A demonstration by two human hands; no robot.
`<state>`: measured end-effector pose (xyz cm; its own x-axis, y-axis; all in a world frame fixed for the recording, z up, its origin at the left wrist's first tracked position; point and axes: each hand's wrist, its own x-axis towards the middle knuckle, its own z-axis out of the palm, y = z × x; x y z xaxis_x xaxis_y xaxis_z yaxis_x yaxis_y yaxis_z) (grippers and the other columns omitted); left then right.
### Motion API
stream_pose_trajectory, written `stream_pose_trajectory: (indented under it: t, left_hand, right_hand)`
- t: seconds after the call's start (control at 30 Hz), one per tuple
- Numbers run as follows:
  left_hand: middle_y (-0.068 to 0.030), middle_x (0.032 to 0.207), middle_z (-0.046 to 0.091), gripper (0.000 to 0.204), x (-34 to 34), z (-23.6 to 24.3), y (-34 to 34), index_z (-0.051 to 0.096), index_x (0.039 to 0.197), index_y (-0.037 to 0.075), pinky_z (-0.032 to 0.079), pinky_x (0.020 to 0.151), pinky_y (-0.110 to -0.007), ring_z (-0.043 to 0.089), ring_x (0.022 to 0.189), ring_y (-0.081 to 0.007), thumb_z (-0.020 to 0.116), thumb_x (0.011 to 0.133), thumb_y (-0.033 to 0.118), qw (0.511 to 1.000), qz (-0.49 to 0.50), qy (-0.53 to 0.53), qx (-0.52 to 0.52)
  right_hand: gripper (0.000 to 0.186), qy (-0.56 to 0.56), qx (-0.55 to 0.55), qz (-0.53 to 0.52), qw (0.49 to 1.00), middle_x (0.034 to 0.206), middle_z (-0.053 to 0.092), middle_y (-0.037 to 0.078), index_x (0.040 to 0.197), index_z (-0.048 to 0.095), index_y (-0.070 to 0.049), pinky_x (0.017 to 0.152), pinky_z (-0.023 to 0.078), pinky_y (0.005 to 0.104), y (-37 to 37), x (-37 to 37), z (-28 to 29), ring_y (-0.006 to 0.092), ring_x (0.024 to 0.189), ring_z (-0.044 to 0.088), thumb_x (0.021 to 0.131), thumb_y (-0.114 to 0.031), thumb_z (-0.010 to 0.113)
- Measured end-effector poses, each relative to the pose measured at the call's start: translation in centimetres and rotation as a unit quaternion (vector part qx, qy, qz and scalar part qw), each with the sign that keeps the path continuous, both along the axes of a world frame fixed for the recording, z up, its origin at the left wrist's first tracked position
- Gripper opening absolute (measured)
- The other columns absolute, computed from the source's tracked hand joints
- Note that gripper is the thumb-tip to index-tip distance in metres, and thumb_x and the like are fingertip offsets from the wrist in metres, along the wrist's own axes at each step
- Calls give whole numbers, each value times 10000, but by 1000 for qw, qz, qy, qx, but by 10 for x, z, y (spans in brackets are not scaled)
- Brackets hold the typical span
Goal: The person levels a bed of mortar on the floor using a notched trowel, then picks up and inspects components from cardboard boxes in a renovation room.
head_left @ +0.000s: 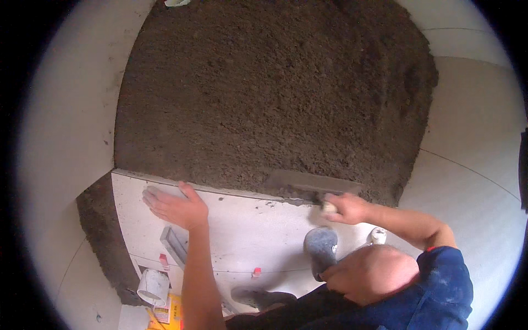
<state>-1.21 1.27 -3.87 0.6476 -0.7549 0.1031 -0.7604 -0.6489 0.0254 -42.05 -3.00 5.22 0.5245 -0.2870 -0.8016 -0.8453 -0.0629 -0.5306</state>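
Note:
My right hand point(347, 208) grips the pale handle of a flat trowel point(313, 181). The trowel's long blade rests against the dark, crumbly mortar bed point(264, 99), close along the edge of a white tile point(247, 231). My left hand point(177, 209) lies palm down near the tile's far left edge, fingers stretched out, holding nothing. Small crumbs of mortar are scattered on the tile beside the trowel.
Near my left forearm lie a grey metal bar point(175, 246), a white cup point(153, 287) and a yellow package point(174, 313). Red tile wedges point(257, 272) sit along a tile joint. Grey boots point(322, 245) stand on the tiles. Pale walls point(473, 115) border the mortar.

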Motion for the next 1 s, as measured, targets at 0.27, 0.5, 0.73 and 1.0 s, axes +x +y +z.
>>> stream_pose_trajectory:
  t: [0.27,0.5,0.73,1.0]
  left_hand:
    - [-327,1540,237,782,2,-1,1,226,1480,-124,182,1185,-545,217,1449,-461,511,968,395,1000,-10,-7,-13]
    - [-325,1542,241,780,2,-4,0,222,1480,-127,170,1187,-554,204,1455,-463,496,975,401,1000,-16,-8,-23]
    - [-330,1528,272,768,2,-7,5,247,1475,-133,194,1181,-545,245,1433,-462,513,980,389,999,-21,-25,-36]
    - [-322,1569,187,805,3,-2,1,171,1496,-129,145,1194,-565,177,1469,-460,514,959,364,1000,2,11,9]
  right_hand:
    - [463,30,-102,-71,992,738,649,221,1003,572,-69,640,511,529,10,-57,16,461,708,635,885,-509,655]
    - [475,8,-56,-54,997,750,654,231,963,578,-63,665,523,533,6,-14,-11,457,725,648,890,-527,651]
    - [428,26,-170,-131,976,741,661,215,937,597,-47,643,536,498,-34,-33,13,429,715,669,886,-462,686]
    - [502,-70,-25,18,997,826,675,249,1057,556,-54,704,542,550,-38,117,-16,450,803,671,912,-533,596]
